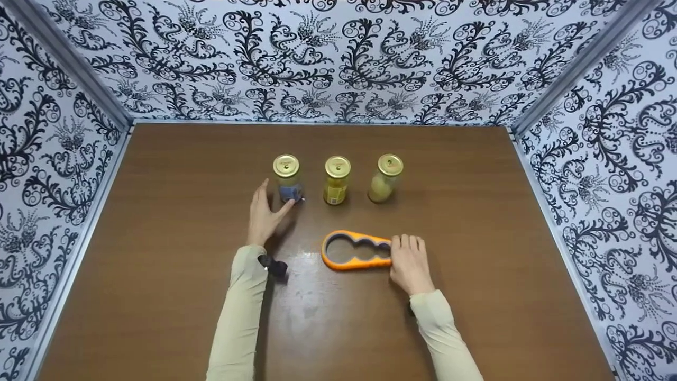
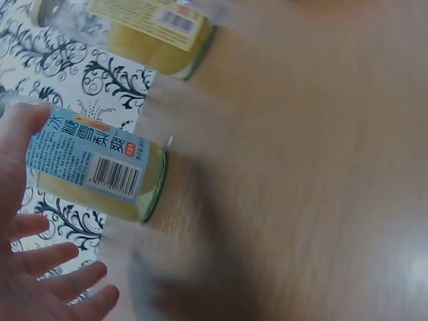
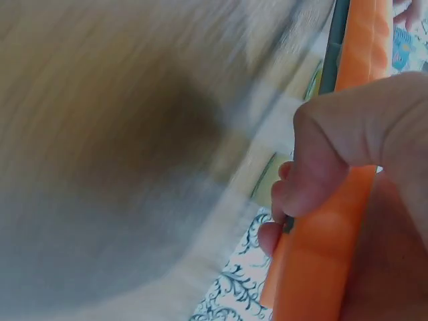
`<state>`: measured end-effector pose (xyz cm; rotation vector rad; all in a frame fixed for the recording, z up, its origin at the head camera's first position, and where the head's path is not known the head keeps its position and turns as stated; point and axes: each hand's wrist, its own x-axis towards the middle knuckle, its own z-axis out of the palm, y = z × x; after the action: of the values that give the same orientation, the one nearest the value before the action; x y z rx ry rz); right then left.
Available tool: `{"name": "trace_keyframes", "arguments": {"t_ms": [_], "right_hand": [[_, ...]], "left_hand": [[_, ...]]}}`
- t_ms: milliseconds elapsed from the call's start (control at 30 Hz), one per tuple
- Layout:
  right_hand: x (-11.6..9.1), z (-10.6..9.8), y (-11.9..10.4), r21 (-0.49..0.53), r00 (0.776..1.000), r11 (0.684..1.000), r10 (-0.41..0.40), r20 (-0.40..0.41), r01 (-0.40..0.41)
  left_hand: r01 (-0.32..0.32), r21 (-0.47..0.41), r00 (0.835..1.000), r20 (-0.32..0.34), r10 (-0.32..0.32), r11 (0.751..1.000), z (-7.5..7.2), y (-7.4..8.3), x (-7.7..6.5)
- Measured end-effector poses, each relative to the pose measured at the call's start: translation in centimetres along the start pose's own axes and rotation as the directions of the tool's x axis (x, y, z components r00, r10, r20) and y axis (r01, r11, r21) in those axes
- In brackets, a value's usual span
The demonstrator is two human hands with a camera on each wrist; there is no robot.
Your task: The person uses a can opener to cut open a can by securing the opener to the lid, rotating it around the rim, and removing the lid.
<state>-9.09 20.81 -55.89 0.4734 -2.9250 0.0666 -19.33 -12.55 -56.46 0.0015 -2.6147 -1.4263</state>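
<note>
Three glass jars with gold lids stand upright in a row. Closest to my left hand (image 1: 263, 216) is the blue-labelled jar (image 1: 289, 185), holding pale yellow contents. That hand's fingers are spread at the jar's left and its thumb lies in front of the label (image 2: 87, 157); whether the thumb touches the glass I cannot tell. My right hand (image 1: 411, 266) grips one end of an orange jar opener (image 1: 365, 263) with grey-lined, scalloped openings. In the right wrist view, thumb and fingers wrap around the orange opener (image 3: 324, 247).
A jar with a yellow label (image 1: 336, 193) stands in the middle of the row, and a jar of pale contents (image 1: 382, 186) on the right. The brown wooden table (image 1: 185, 222) is bordered by white walls (image 1: 328, 63) with black scroll patterns at the back and sides.
</note>
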Motion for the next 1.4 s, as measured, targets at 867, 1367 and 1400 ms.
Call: {"name": "trace_keyframes", "arguments": {"t_ms": [867,1367,1400], "right_hand": [[-0.8,-1.4,5.3,0.267,0.978,0.941,0.202,0.048,-0.207],[-0.8,-2.4,6.4,0.342,0.966,0.905,0.253,0.044,-0.253],[-0.8,-2.4,6.4,0.347,0.966,0.903,0.253,0.046,-0.253]], "left_hand": [[0.071,-0.31,0.996,-0.025,-0.083,0.948,1.6,1.7,3.8],[0.071,-0.388,0.987,-0.108,-0.122,0.919,3.5,2.0,4.6],[0.074,-0.389,0.986,-0.111,-0.127,0.918,3.5,2.0,4.5]]}}
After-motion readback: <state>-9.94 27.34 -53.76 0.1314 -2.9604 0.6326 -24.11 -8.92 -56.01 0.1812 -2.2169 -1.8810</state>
